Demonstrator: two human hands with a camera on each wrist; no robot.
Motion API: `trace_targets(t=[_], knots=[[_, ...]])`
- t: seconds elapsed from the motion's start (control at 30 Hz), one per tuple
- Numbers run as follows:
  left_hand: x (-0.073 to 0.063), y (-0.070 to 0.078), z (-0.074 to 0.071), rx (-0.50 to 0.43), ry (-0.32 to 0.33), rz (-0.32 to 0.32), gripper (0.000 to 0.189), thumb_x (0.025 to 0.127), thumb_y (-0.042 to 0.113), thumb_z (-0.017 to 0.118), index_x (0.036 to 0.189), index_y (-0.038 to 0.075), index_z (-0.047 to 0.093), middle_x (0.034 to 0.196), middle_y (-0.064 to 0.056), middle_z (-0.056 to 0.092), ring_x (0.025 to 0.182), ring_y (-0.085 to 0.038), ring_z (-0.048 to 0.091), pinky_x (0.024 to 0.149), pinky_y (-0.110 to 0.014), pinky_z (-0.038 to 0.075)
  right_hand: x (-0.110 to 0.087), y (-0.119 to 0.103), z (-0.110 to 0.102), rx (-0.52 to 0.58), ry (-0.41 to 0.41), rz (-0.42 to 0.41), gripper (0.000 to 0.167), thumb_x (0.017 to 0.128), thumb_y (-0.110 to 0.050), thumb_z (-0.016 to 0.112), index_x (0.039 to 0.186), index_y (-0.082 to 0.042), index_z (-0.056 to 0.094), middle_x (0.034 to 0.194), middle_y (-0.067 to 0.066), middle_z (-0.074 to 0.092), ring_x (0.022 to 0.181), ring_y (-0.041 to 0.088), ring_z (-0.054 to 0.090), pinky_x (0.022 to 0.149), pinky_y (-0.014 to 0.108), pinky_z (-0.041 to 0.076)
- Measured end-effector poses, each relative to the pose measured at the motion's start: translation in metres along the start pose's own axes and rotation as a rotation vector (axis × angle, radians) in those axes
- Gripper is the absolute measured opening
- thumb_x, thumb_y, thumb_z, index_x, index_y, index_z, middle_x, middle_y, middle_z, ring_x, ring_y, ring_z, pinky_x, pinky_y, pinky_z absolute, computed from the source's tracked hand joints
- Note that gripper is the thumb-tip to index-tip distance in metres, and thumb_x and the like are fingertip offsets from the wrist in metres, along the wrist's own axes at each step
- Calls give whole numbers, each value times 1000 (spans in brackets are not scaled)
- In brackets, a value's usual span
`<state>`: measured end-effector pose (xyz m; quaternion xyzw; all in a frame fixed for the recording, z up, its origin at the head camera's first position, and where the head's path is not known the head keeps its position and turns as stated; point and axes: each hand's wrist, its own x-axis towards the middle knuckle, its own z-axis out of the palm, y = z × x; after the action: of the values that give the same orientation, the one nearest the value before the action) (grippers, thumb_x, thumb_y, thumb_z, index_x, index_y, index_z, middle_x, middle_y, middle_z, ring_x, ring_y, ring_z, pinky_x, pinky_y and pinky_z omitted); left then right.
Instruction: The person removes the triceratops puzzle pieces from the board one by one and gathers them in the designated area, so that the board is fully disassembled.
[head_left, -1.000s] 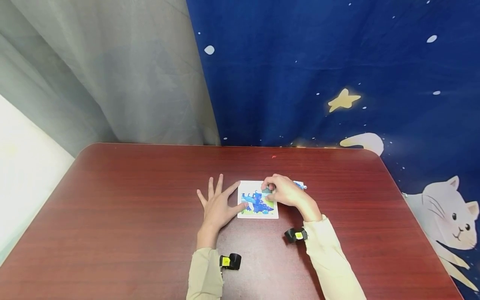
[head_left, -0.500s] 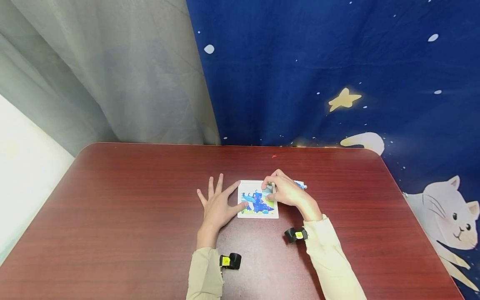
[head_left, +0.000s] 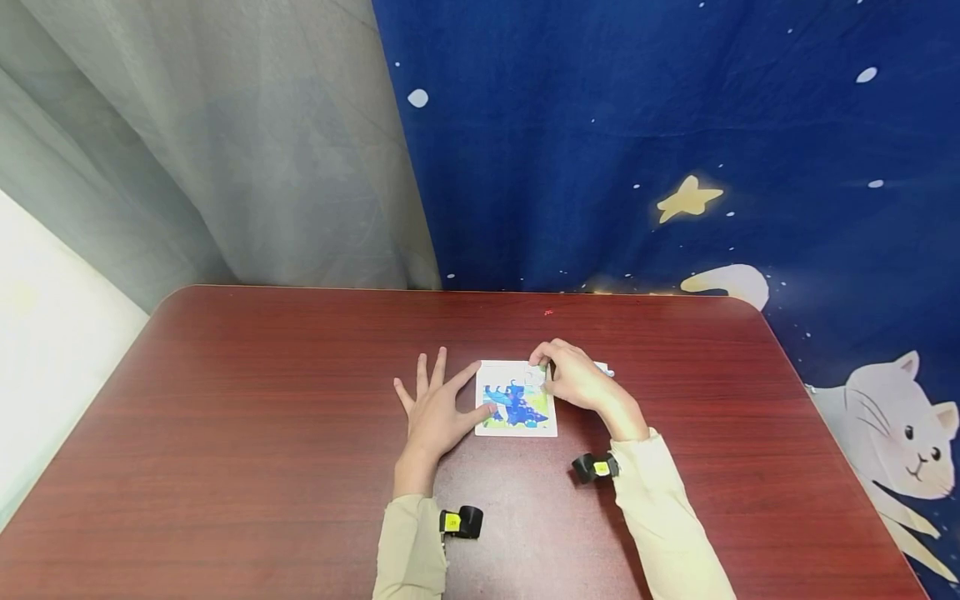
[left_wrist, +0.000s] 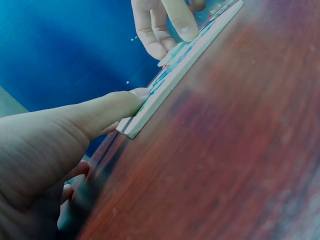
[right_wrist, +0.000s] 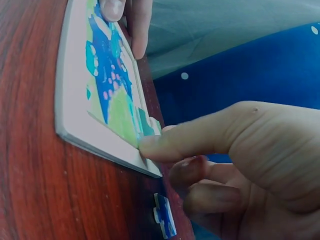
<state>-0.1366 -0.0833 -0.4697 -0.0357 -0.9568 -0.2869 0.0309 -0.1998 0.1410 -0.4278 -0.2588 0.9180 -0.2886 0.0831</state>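
Note:
A square jigsaw puzzle [head_left: 516, 432] with a white frame and a blue dragon picture lies flat on the table. My left hand [head_left: 435, 421] is spread at its left side, the thumb resting on the picture and the index fingertip at the far left corner. At the far right corner my right hand [head_left: 577, 379] pinches a puzzle piece [right_wrist: 145, 121], teal and green in the right wrist view, between thumb and fingers. The piece is partly raised over the picture there, and the fingers hide some of it. The left wrist view shows the left thumb [left_wrist: 117, 105] pressing on the frame's edge.
Another loose blue puzzle piece [right_wrist: 164, 216] lies on the table just right of the frame, mostly behind the right hand in the head view. The reddish-brown table [head_left: 262, 433] ends at grey and blue curtains [head_left: 562, 150]. Each wrist carries a small black camera [head_left: 469, 522].
My right hand has shifted slightly to the right, and the piece in its fingers now looks pale instead of dark green in the head view. The left hand and frame stay put.

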Motion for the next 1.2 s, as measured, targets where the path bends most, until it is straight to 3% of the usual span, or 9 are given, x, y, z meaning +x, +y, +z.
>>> trace_targets(t=[0.4, 0.6, 0.9, 1.2], knots=[[1, -1, 1, -3, -10, -12, 69, 74, 56, 68, 136, 33, 49, 153, -12, 16, 140, -35, -2, 97, -67, -12, 0, 1, -1, -26, 16, 5, 32, 71, 2, 73, 99, -11, 62, 93, 8, 53, 68, 16, 46, 64, 31, 39], [1, -1, 1, -4, -11, -11, 69, 74, 56, 69, 136, 33, 49, 153, -12, 16, 140, -35, -2, 97, -68, -12, 0, 2, -1, -23, 35, -30, 31, 70, 2, 76, 96, -8, 63, 87, 6, 57, 67, 14, 50, 62, 28, 42], [1, -1, 1, -8, -10, -11, 69, 74, 56, 69, 136, 34, 49, 153, -11, 16, 140, -35, -2, 97, -67, -12, 3, 4, -2, -24, 71, 1, 29, 66, -1, 79, 89, -6, 64, 80, 5, 59, 66, 15, 51, 62, 28, 42], [1, -1, 1, 0, -10, -11, 69, 74, 57, 68, 136, 34, 48, 153, -12, 17, 140, -35, -1, 97, -67, -12, 1, 9, -3, -53, 84, -60, 25, 65, -7, 78, 86, -7, 65, 77, 2, 60, 65, 12, 50, 63, 28, 44]])
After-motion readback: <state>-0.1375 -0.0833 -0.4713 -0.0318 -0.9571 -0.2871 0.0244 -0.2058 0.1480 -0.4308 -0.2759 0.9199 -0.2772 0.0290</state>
